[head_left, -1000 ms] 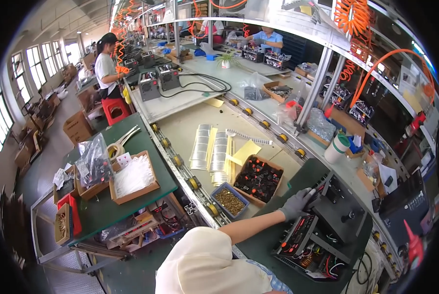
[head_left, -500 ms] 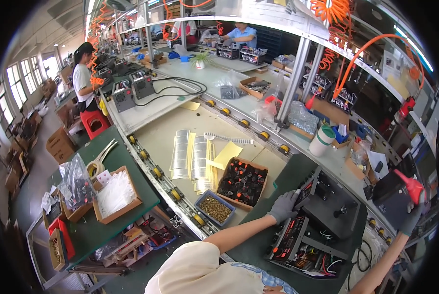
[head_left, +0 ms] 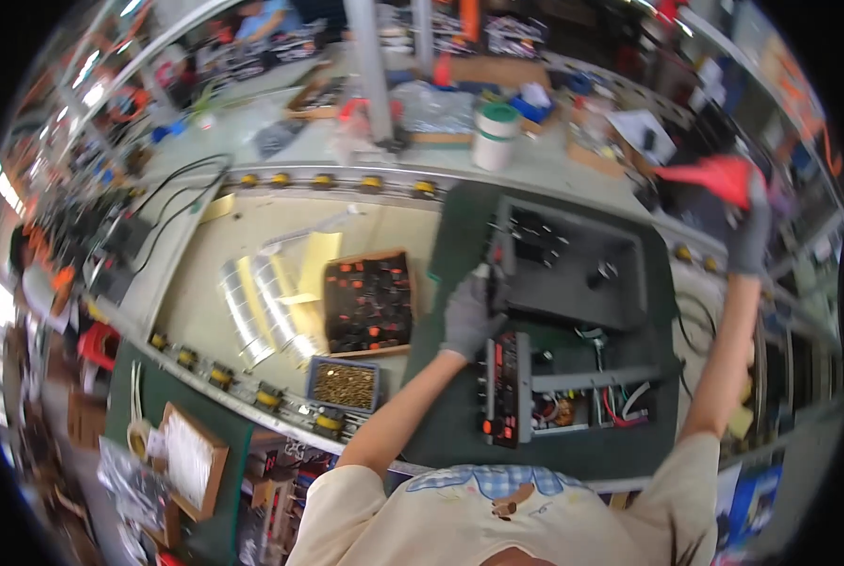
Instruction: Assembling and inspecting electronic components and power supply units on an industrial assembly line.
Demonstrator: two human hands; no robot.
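Note:
An open dark metal chassis (head_left: pixel 573 274) with wiring and a black front panel (head_left: pixel 505 389) lies on a green mat (head_left: pixel 460 245) in front of me. My left hand (head_left: pixel 471 311), in a grey glove, grips the chassis's left edge. My right hand (head_left: pixel 750 236), also gloved, is raised far to the right and holds the grip of a red tool (head_left: pixel 714 177) hanging above the bench.
Left of the mat sit a wooden tray of black and orange parts (head_left: pixel 370 302), a small blue bin of brass screws (head_left: pixel 344 384) and shiny metal plates (head_left: pixel 252 307). A white and green tape roll (head_left: pixel 495 137) stands behind. Yellow rollers line the conveyor rails (head_left: pixel 252 391).
My view has swung right and downward, so the chassis is now centred. My right arm has come up on the right and closed on the red hanging tool. The left hand stays on the chassis.

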